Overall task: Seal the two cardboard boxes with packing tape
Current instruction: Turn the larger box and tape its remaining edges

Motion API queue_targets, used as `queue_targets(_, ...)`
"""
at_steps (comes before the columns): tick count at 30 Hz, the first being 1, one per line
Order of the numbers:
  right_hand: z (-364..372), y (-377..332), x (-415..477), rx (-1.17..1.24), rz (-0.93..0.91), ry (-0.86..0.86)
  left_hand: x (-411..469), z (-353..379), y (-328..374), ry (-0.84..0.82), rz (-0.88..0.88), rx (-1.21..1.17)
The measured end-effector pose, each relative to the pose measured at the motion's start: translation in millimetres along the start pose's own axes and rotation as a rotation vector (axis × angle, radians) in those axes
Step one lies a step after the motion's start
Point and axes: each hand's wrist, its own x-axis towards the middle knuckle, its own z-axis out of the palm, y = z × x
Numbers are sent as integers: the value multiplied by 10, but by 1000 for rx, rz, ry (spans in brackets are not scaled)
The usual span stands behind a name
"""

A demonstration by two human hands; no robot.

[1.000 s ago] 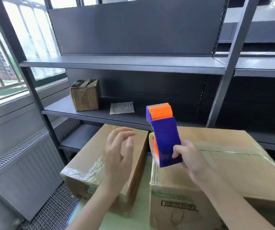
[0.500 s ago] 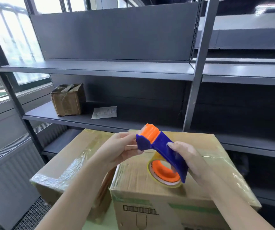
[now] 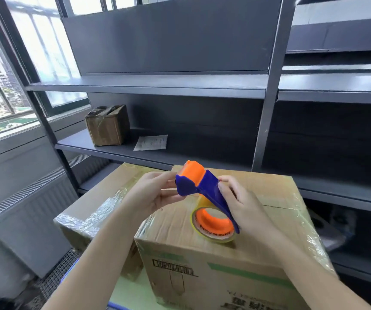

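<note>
Two cardboard boxes stand side by side before me. The right box (image 3: 269,249) is larger, with a barcode on its front and clear tape over its top. The left box (image 3: 99,202) is lower, with crinkled clear tape on its near corner. Above the right box I hold a blue and orange tape dispenser (image 3: 204,191) with a yellowish tape roll on an orange core. My right hand (image 3: 240,204) grips the blue handle. My left hand (image 3: 155,193) pinches the dispenser's front end by the orange cutter head.
A dark grey metal shelf unit (image 3: 180,86) rises behind the boxes. On its lower shelf sit a small taped carton (image 3: 107,125) and a paper slip (image 3: 151,142). A window and radiator (image 3: 23,211) are at the left.
The dispenser has tipped from upright to lying over the right box. My left hand, open and free a second ago, has taken hold of its front end. The camera view shifted right.
</note>
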Motion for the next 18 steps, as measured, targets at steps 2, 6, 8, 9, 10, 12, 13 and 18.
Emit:
queue_targets(2, 45, -26, -36, -60, -48, -84, -32, -46, -9, 2, 37, 95)
queue_targets(6, 43, -12, -21, -320, -111, -175, -75, -95, 4, 59, 84, 366)
queue_targets(8, 42, -3, 23, -406, -148, -145, -78, -93, 0, 113, 97, 442)
queue_targets(9, 39, 7, 47, -428, -161, -131, -77, -96, -5, 142, 100, 482)
queue_targets(10, 32, 21, 76, -453, -176, -123, -73, -102, -17, 167, 105, 517)
queue_targets(12, 15, 35, 133, -541, -212, -101, -43, -111, -40, 207, 118, 553)
queue_targets(13, 9, 35, 168, -593, -231, -86, -24, -110, -45, 222, 125, 564)
queue_targets(18, 27, 14, 416, -675, -274, -107, 147, -171, -50, 313, 179, 581)
